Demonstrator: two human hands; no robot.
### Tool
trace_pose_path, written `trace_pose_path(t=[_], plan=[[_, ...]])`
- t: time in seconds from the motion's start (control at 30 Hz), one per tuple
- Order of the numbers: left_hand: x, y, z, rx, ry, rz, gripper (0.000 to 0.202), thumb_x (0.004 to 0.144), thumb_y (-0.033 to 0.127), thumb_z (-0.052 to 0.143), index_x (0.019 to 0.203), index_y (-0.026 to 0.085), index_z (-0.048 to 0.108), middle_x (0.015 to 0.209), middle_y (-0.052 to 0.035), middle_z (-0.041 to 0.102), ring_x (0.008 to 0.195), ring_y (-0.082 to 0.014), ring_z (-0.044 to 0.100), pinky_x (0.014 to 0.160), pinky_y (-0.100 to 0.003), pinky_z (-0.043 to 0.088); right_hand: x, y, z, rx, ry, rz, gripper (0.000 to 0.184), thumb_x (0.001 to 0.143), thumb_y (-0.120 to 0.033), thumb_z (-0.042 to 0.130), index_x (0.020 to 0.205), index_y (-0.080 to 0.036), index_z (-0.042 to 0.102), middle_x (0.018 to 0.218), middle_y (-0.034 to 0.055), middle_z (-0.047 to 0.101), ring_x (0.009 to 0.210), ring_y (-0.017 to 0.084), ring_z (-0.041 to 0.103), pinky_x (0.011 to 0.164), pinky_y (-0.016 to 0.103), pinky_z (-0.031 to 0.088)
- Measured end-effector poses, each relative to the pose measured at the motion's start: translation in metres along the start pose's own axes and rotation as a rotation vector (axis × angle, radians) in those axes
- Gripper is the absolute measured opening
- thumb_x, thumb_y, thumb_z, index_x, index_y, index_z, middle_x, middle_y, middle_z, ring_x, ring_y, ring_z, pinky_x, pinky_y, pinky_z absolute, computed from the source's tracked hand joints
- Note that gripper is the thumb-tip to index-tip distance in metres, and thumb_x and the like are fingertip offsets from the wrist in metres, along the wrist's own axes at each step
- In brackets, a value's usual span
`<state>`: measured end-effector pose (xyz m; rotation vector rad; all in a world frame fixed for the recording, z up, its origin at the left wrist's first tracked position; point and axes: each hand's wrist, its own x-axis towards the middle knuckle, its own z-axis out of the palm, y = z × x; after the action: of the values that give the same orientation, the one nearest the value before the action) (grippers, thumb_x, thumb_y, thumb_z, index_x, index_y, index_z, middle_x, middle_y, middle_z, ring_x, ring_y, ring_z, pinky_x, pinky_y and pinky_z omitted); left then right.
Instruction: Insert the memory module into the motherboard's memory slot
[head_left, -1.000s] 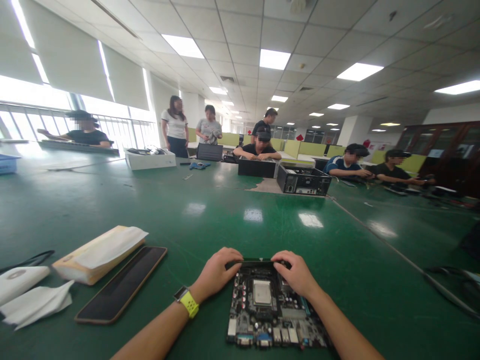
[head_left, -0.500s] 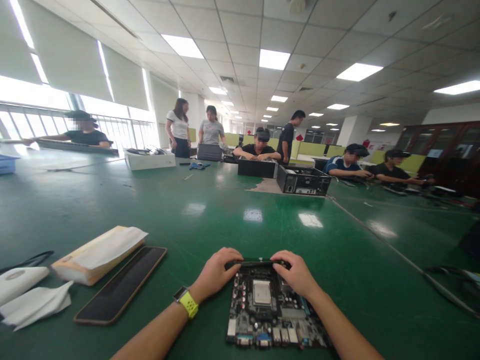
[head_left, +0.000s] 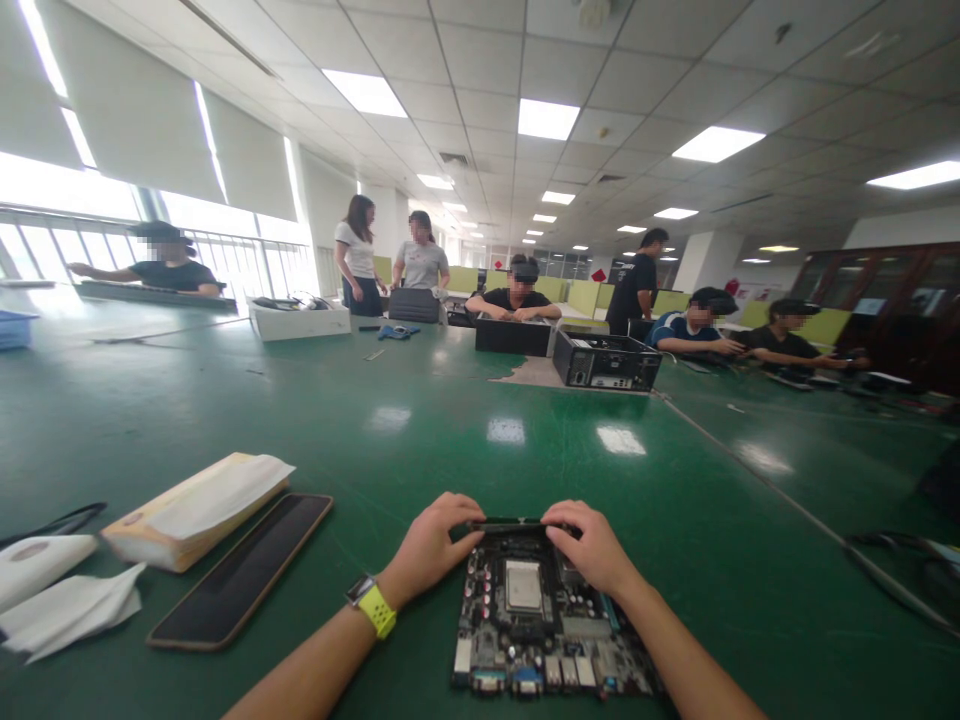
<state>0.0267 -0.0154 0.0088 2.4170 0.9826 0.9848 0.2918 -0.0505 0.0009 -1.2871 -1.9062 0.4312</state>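
In front of me a motherboard point(head_left: 536, 636) lies flat on the green table, its port side toward me and a square silver processor point(head_left: 523, 587) in its socket. Along the board's far edge runs a dark, thin memory module point(head_left: 516, 527). My left hand point(head_left: 435, 545) pinches its left end between thumb and fingers. At the other end, my right hand point(head_left: 592, 548) does the same, its forearm passing over the board's right side. Whether the module is seated in a slot, I cannot tell. A watch with a yellow-green strap point(head_left: 373, 603) sits on my left wrist.
To the left lie a phone point(head_left: 244, 570), a tissue pack point(head_left: 199, 510), a crumpled tissue point(head_left: 75, 612) and a white device point(head_left: 45, 570). Farther off stand an open computer case point(head_left: 607, 360) and a white box point(head_left: 300, 318). Several people are around the table; cables point(head_left: 892, 575) lie at right.
My hands, the memory module and the motherboard have hardly moved. In the background, a standing person in dark clothes has walked to the right.
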Motion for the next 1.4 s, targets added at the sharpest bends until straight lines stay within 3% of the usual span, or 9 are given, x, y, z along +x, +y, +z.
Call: trace_pose_path(t=[0.57, 1.4], plan=[[-0.0017, 0.0014, 0.0002, 0.025, -0.049, 0.028, 0.018, 0.081, 0.021, 0.061, 0.097, 0.023, 0.070, 0.103, -0.0043, 0.067, 0.097, -0.0205, 0.057, 0.088, -0.033, 0.046, -0.0004, 0.0037, 0.0020, -0.007, 0.015, 0.023, 0.014, 0.079, -0.026, 0.058, 0.083, -0.021, 0.071, 0.092, 0.0051, 0.070, 0.090, 0.021, 0.060, 0.086, 0.036, 0.044], [-0.0018, 0.0009, -0.0004, 0.045, -0.010, 0.047, 0.014, 0.081, 0.021, 0.061, 0.092, 0.023, 0.070, 0.101, -0.0039, 0.068, 0.096, -0.0199, 0.059, 0.087, -0.033, 0.048, -0.0003, 0.0033, 0.0016, -0.007, 0.012, 0.020, 0.016, 0.077, -0.027, 0.059, 0.085, -0.022, 0.072, 0.093, 0.0053, 0.071, 0.091, 0.022, 0.062, 0.087, 0.038, 0.045]])
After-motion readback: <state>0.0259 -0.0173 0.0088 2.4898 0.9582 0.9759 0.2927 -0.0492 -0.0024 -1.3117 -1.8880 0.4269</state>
